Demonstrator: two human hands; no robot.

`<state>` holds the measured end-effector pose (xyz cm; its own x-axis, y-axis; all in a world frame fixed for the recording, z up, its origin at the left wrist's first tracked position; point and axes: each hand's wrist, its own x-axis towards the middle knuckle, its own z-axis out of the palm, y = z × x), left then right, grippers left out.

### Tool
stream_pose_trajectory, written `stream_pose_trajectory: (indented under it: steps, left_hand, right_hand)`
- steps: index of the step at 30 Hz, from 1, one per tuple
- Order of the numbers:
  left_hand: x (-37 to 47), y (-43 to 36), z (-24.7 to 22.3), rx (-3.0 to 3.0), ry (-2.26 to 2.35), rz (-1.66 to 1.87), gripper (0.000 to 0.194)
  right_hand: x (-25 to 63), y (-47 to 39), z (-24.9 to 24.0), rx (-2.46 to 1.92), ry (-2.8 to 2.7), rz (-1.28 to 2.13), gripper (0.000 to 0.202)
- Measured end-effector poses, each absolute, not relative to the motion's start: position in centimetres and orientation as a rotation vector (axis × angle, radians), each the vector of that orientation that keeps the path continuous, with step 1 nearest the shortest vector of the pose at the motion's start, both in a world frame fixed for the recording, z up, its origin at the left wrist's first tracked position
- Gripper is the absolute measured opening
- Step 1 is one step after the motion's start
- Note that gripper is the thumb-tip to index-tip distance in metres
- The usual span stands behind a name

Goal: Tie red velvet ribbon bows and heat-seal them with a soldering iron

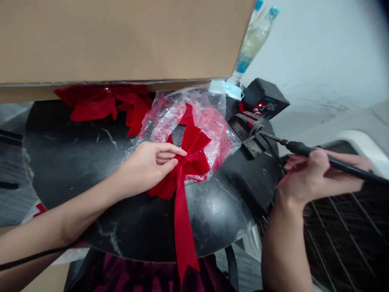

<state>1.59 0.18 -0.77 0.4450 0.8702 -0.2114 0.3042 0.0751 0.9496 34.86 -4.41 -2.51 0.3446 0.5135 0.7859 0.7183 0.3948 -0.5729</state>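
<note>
My left hand (152, 164) pinches the centre knot of a red velvet bow (194, 142), whose long tail hangs over the table's front edge. Beneath and behind the bow lies a clear plastic bag (165, 115) with more red material inside. At the right, my right hand (316, 174) is closed round the black handle of a soldering iron (299, 148). The iron's metal tip end reaches the metal stand (253, 125) beside a black control box (266, 99) with a lit red light.
Another red bow (97, 103) lies at the back left of the round black table (69, 162). A large cardboard box (121, 40) stands behind it. Bottles (255, 40) and a blue face mask (226, 89) are at the back right. A dark crate (343, 227) stands at the right.
</note>
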Motion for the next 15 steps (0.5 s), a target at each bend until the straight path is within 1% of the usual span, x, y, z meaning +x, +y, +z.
stream_pose_trajectory:
  steps: [2,4,9,15]
  left_hand:
    - [1.6,0.3,-0.8,1.466,1.094,0.581,0.027]
    - [1.6,0.3,-0.8,1.456,1.092,0.59,0.027]
    - [1.5,0.3,-0.8,1.448,1.07,0.597,0.027]
    - [1.4,0.2,-1.0,1.444,1.053,0.585,0.027]
  right_hand:
    - [37.6,-3.0,-3.1,-1.199,-0.983,-0.232,0.022]
    - [39.6,-1.8,-3.9,-1.232,-0.858,-0.169,0.025]
    - [41.0,-0.3,-5.0,-1.322,-0.914,-0.078,0.029]
    - [39.4,0.9,-5.1,-1.445,-1.128,0.206,0.024]
